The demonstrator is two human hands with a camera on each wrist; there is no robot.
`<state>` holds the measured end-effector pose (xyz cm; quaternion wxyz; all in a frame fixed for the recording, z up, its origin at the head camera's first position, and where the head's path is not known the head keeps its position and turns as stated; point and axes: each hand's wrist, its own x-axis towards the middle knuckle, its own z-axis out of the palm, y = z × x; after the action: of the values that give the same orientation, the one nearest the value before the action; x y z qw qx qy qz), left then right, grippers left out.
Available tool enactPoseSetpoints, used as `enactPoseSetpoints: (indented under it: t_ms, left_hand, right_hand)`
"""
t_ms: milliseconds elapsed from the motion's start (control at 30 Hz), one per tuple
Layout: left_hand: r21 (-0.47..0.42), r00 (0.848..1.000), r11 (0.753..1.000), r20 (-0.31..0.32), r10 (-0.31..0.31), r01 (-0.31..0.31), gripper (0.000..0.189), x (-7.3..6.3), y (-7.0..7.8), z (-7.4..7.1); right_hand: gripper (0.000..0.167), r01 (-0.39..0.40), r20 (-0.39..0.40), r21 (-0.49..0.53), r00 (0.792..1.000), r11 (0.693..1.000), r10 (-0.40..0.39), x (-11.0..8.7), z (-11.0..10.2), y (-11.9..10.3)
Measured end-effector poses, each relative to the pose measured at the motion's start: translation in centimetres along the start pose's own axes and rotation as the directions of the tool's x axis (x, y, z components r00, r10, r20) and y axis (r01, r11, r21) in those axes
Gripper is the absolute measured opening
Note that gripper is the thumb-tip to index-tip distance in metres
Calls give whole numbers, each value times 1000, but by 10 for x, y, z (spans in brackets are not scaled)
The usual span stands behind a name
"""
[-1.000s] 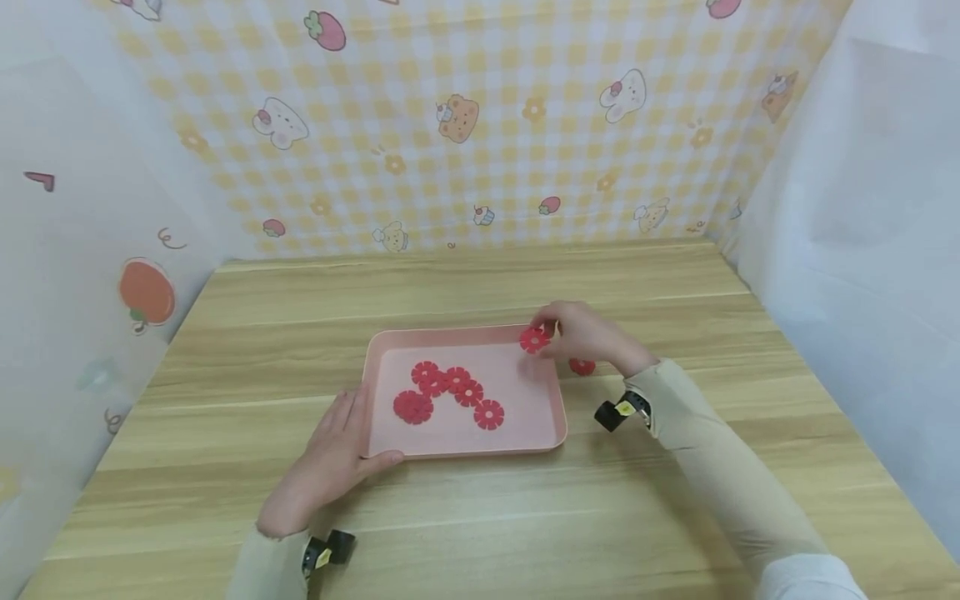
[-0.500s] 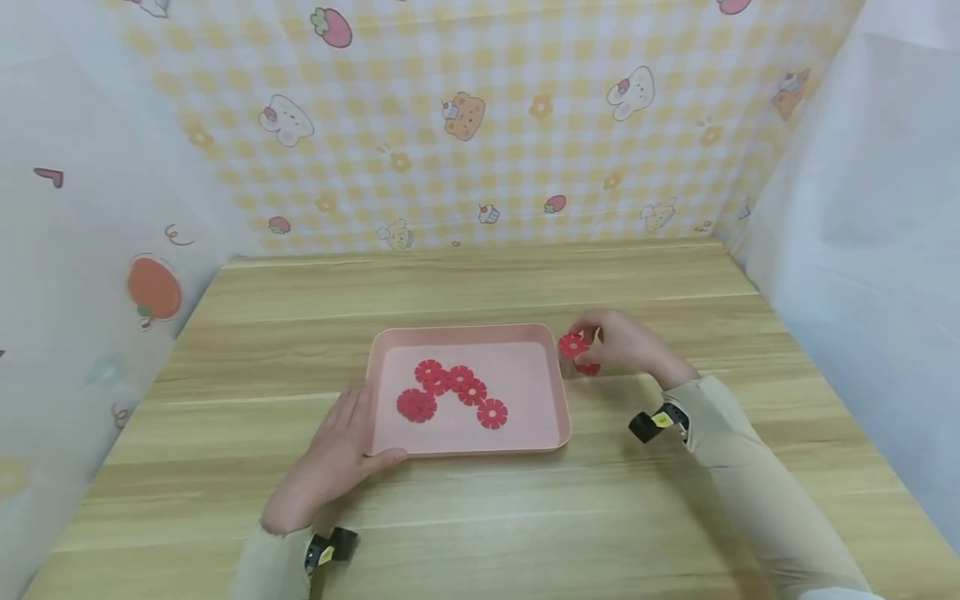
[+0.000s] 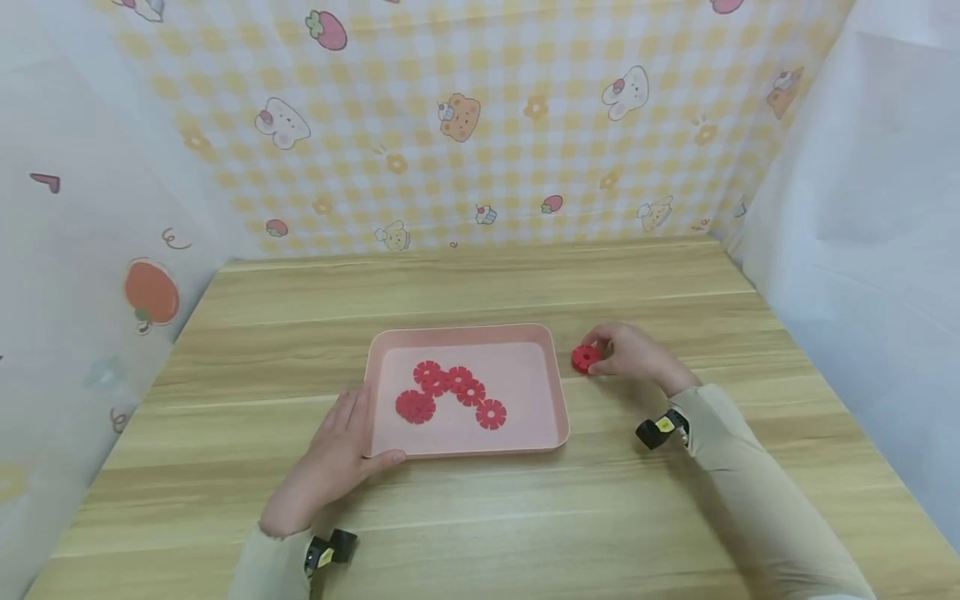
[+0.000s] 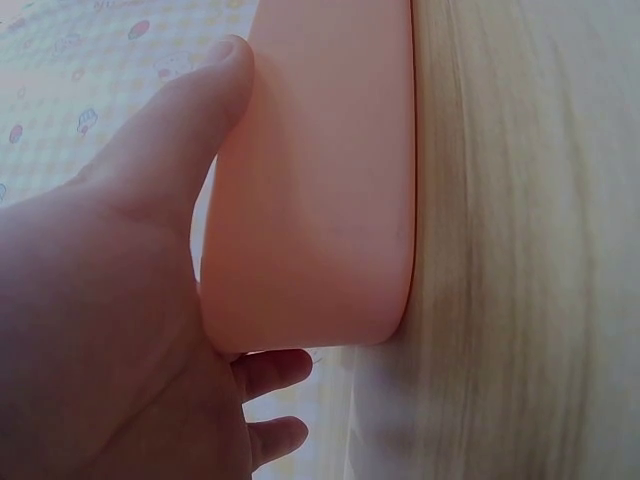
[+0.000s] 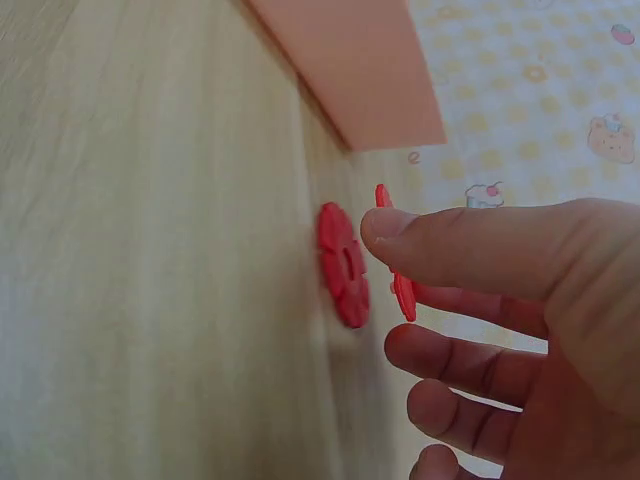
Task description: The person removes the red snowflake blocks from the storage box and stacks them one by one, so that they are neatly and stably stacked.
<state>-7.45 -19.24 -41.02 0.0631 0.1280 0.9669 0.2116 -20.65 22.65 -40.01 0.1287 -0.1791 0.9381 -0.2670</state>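
My right hand [image 3: 628, 354] pinches a red notched snowflake disc [image 5: 405, 297] between thumb and fingers, just to the right of the tray. Right beneath it, a second red snowflake disc [image 5: 343, 265] lies flat on the table; in the head view the pair nearly overlap. My left hand [image 3: 333, 454] rests against the near left corner of a shallow pink tray [image 3: 468, 452]. Its thumb [image 4: 228, 75] lies along the front rim, and the straight fingers run up the left side. Inside the tray are several red snowflake discs [image 3: 491, 414], some overlapping.
A wood-grain table [image 3: 480, 533] carries everything. Behind it hangs a yellow checked cloth [image 3: 480, 167] with cartoon prints, and pale sheets stand at the left [image 3: 82, 333] and right [image 3: 862, 250]. Each wrist wears a small black camera [image 3: 652, 432].
My right hand has moved from over the tray's far right corner, out past its right side and down to the loose disc, still pinching a disc. The left hand stays put.
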Motion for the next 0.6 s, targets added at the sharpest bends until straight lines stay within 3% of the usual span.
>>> enactPoseSetpoints:
  t_ms: [200,600]
  left_hand:
    - [3,1000,1000,4,0,0,108,-1,0,-1]
    - [-5,1000,1000,4,-6,6,108,-2,0,-2]
  right_hand:
    - [38,-31,28,19,999,999,31,2,5,6]
    - [44,-20,63,6,998,1000,20,4,3,5]
